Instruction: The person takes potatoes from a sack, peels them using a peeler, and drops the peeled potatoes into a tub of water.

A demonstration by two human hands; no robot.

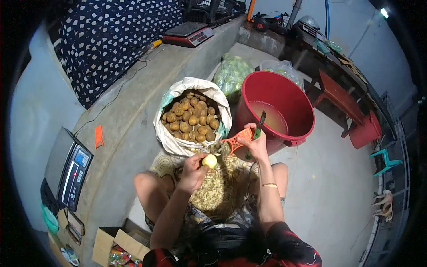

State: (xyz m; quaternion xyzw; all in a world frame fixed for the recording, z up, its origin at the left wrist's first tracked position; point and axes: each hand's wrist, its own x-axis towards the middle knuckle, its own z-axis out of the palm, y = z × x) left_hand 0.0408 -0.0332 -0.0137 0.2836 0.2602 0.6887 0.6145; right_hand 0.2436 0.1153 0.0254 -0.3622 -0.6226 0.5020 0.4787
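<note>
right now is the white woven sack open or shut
Open: the white woven sack has its mouth spread wide, showing round brown potatoes inside.

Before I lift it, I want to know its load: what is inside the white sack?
In the open mouth of the white sack, a heap of brown, unpeeled potatoes shows. What lies beneath that top layer is covered by it and the sack's sides.
</note>
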